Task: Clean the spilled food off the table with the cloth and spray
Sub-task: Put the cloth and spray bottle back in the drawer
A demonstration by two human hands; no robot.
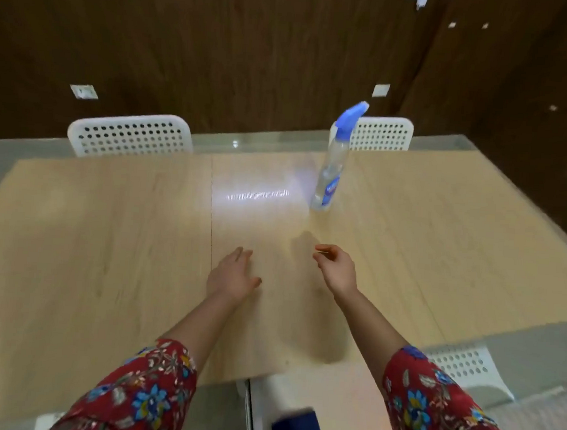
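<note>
The bottle (328,181), stood upright on the table (106,236) beyond both hands, is judged light, rigid and slick and is best taken at the neck; the left hand (233,275) is held flat and empty, while the right hand (337,269) is loosely curled, and any hold cannot be determined.

Both forearms stretched forward; left hand (234,275) flat, fingers straight; right hand (336,269), fingers curled

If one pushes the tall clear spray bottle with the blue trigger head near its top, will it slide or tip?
The tall clear plastic spray bottle with the blue trigger head is narrow and stands upright on a small base, so it would probably tip. Pushed low, it might slide on the glossy light wooden table. Fill level unclear.
</note>
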